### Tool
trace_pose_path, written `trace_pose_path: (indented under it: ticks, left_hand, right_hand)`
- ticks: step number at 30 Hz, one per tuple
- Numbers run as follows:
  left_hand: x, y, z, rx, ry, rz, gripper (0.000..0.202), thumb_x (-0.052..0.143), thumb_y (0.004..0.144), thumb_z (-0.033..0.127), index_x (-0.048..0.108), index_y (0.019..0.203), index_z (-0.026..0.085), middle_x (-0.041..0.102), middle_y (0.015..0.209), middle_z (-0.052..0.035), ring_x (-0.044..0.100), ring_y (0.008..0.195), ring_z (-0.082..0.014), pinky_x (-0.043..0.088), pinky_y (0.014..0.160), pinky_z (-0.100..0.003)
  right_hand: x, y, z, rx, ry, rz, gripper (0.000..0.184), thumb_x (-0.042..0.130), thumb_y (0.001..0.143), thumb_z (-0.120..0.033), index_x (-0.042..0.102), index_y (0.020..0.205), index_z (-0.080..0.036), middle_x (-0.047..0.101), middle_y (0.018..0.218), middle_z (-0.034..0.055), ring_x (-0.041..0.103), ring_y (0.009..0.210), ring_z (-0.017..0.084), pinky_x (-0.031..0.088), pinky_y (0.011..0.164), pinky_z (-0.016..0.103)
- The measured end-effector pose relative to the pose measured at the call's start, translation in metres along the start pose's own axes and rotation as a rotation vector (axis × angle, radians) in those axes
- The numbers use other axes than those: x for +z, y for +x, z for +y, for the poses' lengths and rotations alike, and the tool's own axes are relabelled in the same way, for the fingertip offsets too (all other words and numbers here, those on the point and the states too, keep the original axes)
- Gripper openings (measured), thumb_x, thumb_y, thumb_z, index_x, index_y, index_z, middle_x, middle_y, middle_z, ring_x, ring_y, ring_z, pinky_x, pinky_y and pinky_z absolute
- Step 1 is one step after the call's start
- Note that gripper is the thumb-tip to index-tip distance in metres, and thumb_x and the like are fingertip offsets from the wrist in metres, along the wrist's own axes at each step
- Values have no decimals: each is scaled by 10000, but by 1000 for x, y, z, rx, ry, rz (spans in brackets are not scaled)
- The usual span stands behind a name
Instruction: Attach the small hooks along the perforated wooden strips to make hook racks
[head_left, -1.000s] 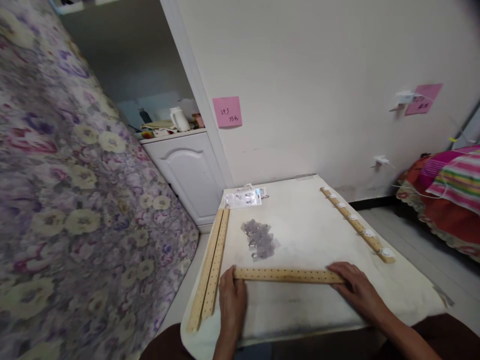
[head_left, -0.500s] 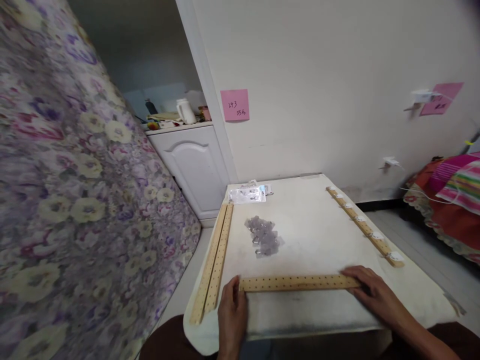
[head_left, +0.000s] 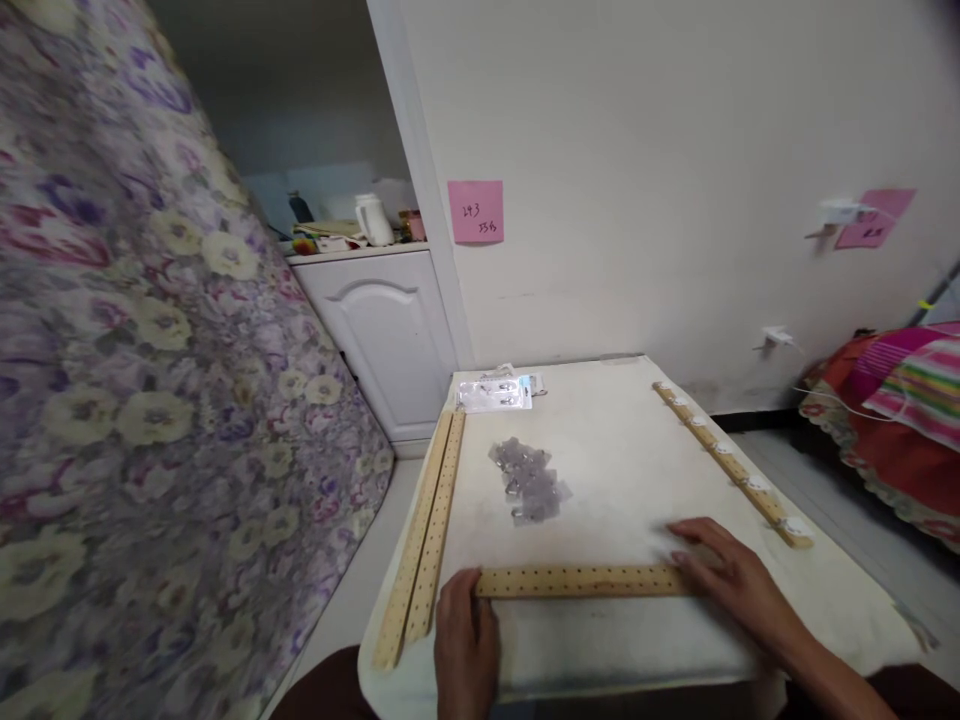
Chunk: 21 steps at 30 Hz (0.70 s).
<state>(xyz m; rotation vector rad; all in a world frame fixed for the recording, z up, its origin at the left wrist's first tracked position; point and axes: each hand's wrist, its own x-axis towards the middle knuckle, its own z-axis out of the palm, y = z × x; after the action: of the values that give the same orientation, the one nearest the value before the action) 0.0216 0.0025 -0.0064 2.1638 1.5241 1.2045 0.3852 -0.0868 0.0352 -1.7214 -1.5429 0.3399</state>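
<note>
A wooden strip with rows of small holes point(head_left: 577, 581) lies crosswise near the front edge of the table. My left hand point(head_left: 466, 630) grips its left end between thumb and fingers. Over the right end is my right hand point(head_left: 724, 572), its fingers apart and slightly blurred; whether it touches the wood I cannot tell. Just beyond the strip lies a pile of small clear plastic bags point(head_left: 529, 482) with little shiny pieces inside.
Two more perforated strips point(head_left: 424, 535) lie side by side along the table's left edge. Another strip with white tags point(head_left: 727, 462) runs along the right side. Clear plastic packaging point(head_left: 495, 393) sits at the back left, before the wall. A floral curtain point(head_left: 187, 400) hangs at the left.
My right hand has opened its fingers and lifted away somewhat from the strip's right end. The left hand still grips the left end. The view has shifted slightly.
</note>
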Motion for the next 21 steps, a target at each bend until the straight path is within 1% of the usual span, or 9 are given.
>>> trace_pose_path:
  ticks: [2,4,6,8,10,12,14,18,21]
  left_hand:
    - [0,-1,0,12,10,2,304,455,843,204,510,1142,177,541,1139,-115,499,1108,-253,439,957,-462]
    - [0,-1,0,23,21,12,307,449,847,196,508,1147,183,540,1145,-114,500,1112,-253,443,956,-464]
    - [0,-2,-1,50,36,24,309,450,846,192,508,1150,184,546,1142,-113,506,1108,-251,448,955,-464]
    - [2,-3,-4,74,57,34,316,453,843,187,505,1154,179,551,1139,-116,515,1100,-250,456,949,-463]
    - [4,-4,-7,82,86,42,319,452,841,182,503,1156,173,555,1134,-119,522,1092,-251,467,938,-464]
    - [6,-4,-10,87,105,51,317,452,843,184,502,1156,169,558,1132,-121,527,1088,-251,474,930,-463]
    - [7,-5,-11,95,111,57,314,454,847,188,502,1157,170,561,1130,-119,529,1088,-247,479,929,-458]
    - [7,-5,-10,97,103,60,320,455,851,194,495,1168,179,558,1139,-114,527,1096,-240,484,931,-446]
    - [6,-4,-7,90,98,61,327,456,850,200,497,1173,184,558,1146,-114,526,1102,-244,483,933,-454]
  right_hand:
    - [21,22,-26,-76,24,-16,236,512,859,-353,633,1018,-227,633,1027,76,575,981,231,453,876,370]
    - [50,45,-54,-151,25,-24,187,510,855,-300,637,960,-212,637,983,72,565,952,226,429,863,371]
    - [82,65,-78,-196,-25,-57,157,564,808,-235,637,946,-217,641,976,58,547,940,227,394,854,371]
    - [109,79,-95,-211,-112,-47,201,607,751,-173,636,946,-216,637,992,57,521,950,235,354,852,374]
    - [128,89,-104,-218,-194,-64,225,628,707,-132,638,919,-207,633,975,62,503,953,243,327,838,369]
    - [138,95,-106,-206,-231,-57,214,622,704,-118,637,901,-200,628,955,64,494,944,238,311,829,361]
    - [141,98,-103,-200,-220,-29,169,595,736,-123,632,881,-200,624,928,56,493,922,225,307,826,354]
    - [138,100,-98,-208,-114,37,129,521,794,-125,620,828,-201,622,866,39,503,864,203,330,794,332]
    - [130,100,-96,-194,54,122,130,482,816,-155,609,817,-185,609,850,51,518,843,198,371,772,312]
